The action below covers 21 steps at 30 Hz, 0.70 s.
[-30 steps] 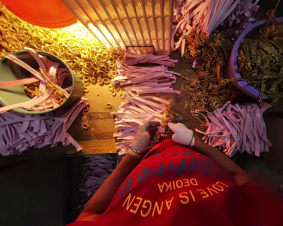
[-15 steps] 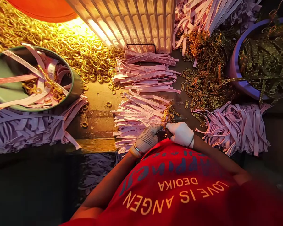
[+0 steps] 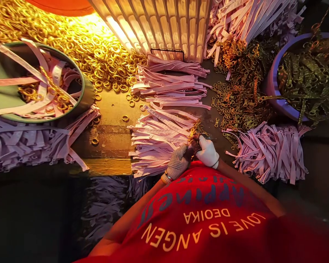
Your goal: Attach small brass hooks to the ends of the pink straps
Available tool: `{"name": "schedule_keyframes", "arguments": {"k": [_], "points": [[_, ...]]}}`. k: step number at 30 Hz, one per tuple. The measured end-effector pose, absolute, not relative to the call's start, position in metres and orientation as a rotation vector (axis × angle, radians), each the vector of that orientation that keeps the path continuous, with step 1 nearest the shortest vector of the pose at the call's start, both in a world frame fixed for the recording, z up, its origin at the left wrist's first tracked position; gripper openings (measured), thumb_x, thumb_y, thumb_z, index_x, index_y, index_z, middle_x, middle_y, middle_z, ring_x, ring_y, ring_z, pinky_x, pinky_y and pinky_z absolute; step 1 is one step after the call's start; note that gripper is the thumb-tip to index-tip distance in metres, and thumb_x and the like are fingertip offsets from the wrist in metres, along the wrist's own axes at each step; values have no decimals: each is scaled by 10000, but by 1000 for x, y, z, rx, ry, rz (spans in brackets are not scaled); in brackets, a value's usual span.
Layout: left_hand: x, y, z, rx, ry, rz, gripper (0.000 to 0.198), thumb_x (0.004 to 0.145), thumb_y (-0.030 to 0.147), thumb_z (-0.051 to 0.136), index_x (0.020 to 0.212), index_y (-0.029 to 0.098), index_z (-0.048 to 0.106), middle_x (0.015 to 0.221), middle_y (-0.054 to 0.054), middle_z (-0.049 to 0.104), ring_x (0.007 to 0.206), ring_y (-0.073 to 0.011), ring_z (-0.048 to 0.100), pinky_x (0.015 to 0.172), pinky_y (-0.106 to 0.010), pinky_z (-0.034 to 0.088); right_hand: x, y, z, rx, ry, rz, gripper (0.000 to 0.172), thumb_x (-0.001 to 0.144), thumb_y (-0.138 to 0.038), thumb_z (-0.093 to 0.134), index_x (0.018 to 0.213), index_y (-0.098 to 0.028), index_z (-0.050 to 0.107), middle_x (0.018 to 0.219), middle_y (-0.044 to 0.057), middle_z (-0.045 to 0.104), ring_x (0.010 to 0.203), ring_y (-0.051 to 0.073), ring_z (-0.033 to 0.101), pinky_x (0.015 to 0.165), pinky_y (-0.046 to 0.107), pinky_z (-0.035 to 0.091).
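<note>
My left hand (image 3: 178, 161), in a dotted knit glove, has its fingers curled at the right edge of the pink straps (image 3: 156, 144). My right hand (image 3: 207, 150), in a white glove, is closed just beside it, fingertips curled inward. Dark fingertips show at both gloves, and whatever is pinched between them is too small and dark to make out. Right above the fingers lies a small heap of gold links (image 3: 196, 128). More pink strap bundles (image 3: 172, 86) lie in rows beyond.
Gold rings (image 3: 109, 62) spread at the back left near a green bucket (image 3: 89, 91) holding straps. A ribbed pale panel (image 3: 164, 25) stands at the back. Loose gold links (image 3: 238, 102), a purple basin (image 3: 274, 78) and another strap pile (image 3: 271, 151) are on the right.
Both hands have moved: the left slightly right, the right slightly left and up, with its fingers now turned more upward. The view has shifted a little.
</note>
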State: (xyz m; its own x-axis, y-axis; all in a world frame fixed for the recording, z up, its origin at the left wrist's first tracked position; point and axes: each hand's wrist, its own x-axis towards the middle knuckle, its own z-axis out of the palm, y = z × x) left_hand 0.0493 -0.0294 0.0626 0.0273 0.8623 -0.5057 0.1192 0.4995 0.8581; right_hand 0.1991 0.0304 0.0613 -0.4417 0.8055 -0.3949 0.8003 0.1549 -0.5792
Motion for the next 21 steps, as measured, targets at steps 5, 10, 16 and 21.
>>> {"name": "schedule_keyframes", "arguments": {"k": [5, 10, 16, 21], "points": [[43, -33, 76, 1038, 1555, 727, 277, 948, 406, 521, 786, 189, 581, 727, -11, 613, 695, -153, 528, 651, -260, 409, 214, 42, 77, -1161, -2594, 1369, 403, 907, -206, 533, 1304, -148, 498, 1059, 133, 720, 935, 235, 674, 816, 295, 468], [37, -35, 80, 1092, 1438, 651, 314, 950, 412, 500, 820, 164, 640, 686, -18, 627, 661, -157, 529, 625, -258, 414, 220, 48, 95, -1240, -3043, 1224, 449, 777, -79, 552, 1222, -135, 551, 983, 135, 741, 892, 264, 693, 726, 286, 448], [37, -39, 76, 1056, 1445, 630, 272, 907, 395, 531, 773, 180, 630, 636, -9, 595, 622, -157, 499, 612, -263, 405, 208, 35, 104, -1398, -3131, 1097, 359, 820, -108, 518, 1175, -96, 570, 955, 164, 747, 902, 284, 705, 712, 300, 439], [36, -46, 64, 1069, 1511, 660, 183, 819, 380, 623, 795, 204, 664, 717, -37, 646, 740, -206, 565, 696, -300, 468, 204, 32, 106, -1210, -3271, 1120, 340, 835, -163, 548, 1167, -93, 571, 959, 170, 744, 910, 303, 709, 695, 315, 450]]}}
